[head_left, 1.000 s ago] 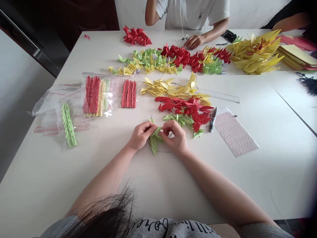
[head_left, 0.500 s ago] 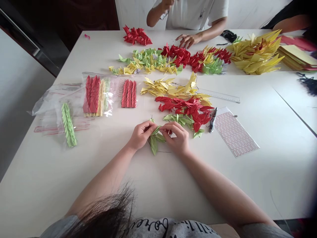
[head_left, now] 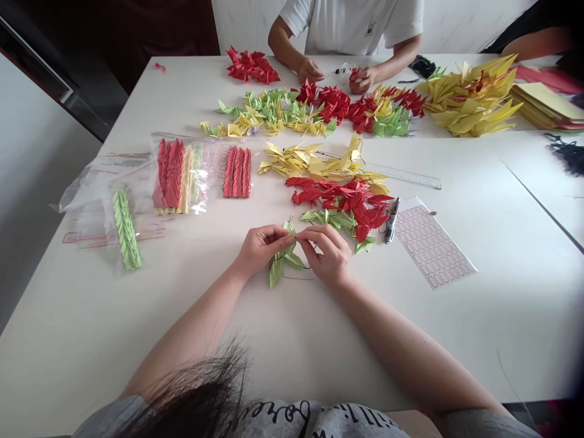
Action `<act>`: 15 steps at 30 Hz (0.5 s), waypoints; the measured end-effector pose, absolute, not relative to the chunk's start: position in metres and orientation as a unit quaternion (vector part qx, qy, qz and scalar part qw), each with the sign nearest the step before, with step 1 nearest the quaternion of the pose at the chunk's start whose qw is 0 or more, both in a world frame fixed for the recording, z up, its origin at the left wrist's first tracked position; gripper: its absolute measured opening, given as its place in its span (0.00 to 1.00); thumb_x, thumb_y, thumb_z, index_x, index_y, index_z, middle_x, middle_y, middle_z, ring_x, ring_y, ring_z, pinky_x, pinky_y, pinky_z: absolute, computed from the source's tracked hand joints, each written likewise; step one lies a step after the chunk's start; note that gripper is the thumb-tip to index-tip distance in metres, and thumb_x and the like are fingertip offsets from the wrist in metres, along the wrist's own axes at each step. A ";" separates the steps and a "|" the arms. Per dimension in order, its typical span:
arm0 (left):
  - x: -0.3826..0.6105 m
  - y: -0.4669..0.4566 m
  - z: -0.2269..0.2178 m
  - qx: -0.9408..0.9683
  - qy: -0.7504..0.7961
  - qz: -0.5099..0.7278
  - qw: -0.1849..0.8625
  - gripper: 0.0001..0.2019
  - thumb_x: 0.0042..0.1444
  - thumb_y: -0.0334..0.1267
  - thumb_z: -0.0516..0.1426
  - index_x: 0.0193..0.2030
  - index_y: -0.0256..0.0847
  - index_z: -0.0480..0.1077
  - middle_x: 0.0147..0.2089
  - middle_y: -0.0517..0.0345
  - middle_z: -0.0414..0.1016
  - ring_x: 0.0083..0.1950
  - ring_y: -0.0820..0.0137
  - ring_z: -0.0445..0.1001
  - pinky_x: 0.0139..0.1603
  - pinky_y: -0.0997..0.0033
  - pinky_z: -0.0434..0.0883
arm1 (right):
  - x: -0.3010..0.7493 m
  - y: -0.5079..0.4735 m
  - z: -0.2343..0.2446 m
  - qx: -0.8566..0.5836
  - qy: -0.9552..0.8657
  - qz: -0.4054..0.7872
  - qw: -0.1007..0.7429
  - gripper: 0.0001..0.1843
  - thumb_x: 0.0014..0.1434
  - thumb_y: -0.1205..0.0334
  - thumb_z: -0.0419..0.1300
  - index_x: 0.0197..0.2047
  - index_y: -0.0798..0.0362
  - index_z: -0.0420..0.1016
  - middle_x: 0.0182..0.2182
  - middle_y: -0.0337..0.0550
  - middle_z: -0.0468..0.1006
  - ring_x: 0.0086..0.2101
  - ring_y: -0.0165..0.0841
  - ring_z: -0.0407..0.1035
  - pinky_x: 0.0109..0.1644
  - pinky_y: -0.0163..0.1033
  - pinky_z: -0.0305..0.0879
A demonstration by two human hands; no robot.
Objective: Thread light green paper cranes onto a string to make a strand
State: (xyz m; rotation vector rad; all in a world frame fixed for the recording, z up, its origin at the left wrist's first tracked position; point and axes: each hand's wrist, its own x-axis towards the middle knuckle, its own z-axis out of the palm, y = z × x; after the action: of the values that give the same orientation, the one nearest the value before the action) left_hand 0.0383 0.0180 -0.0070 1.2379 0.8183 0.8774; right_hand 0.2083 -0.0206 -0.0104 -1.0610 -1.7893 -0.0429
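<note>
My left hand [head_left: 262, 249] is closed, thumb and fingers pinching a small string of green folded paper cranes [head_left: 276, 267] just above the table. Some of their pointed wings hang below my fingers and others stick up above them. Close beside it, my right hand [head_left: 331, 252] pinches at the same spot with thumb and forefinger; what lies between those fingertips is too small to make out. A dark thread [head_left: 298, 278] lies under my hands. Behind my right hand are more green cranes [head_left: 331, 219], then a red crane pile [head_left: 347, 198] and a yellow one [head_left: 314, 163].
Clear bags [head_left: 98, 182] with folded strips stand left, near red strips [head_left: 237, 173]. A marker [head_left: 392, 220], a label sheet [head_left: 435, 246] and a ruler [head_left: 406, 176] lie right. Across the table, another person's hands [head_left: 360, 80] work behind mixed cranes [head_left: 278, 109].
The green cranes have turned between my hands, their lower wings swinging left. My hands stay nearly in place. The other person's hands have come down together over the table, near something red.
</note>
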 end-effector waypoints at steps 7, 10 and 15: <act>0.040 0.019 -0.009 0.497 0.369 0.415 0.667 0.15 0.44 0.47 0.69 0.31 0.37 0.78 0.29 0.58 0.75 0.31 0.75 0.69 0.34 0.74 0.67 | 0.205 -0.022 -0.010 -0.433 -0.729 -0.001 0.530 0.10 0.61 0.73 0.60 0.42 0.48 0.73 0.33 0.42 0.78 0.33 0.33 0.72 0.35 0.40 0.71; 0.040 0.018 -0.007 0.494 0.372 0.424 0.662 0.15 0.44 0.47 0.69 0.30 0.37 0.77 0.28 0.58 0.75 0.31 0.75 0.69 0.34 0.75 0.67 | 0.204 -0.023 -0.009 -0.451 -0.716 0.042 0.531 0.08 0.61 0.71 0.60 0.41 0.49 0.71 0.34 0.42 0.76 0.32 0.32 0.71 0.31 0.38 0.69; 0.042 0.017 -0.004 0.499 0.374 0.438 0.648 0.15 0.44 0.47 0.69 0.29 0.37 0.76 0.28 0.59 0.74 0.30 0.76 0.69 0.32 0.75 0.67 | 0.204 -0.022 -0.008 -0.467 -0.724 0.110 0.495 0.04 0.61 0.64 0.61 0.37 0.50 0.68 0.31 0.42 0.72 0.31 0.32 0.67 0.31 0.38 0.66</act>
State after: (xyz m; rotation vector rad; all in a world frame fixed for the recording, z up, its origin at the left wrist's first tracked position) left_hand 0.0421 0.0169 -0.0040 1.1337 0.8500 0.9952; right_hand 0.2036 -0.0220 -0.0078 -1.1328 -1.7546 0.2666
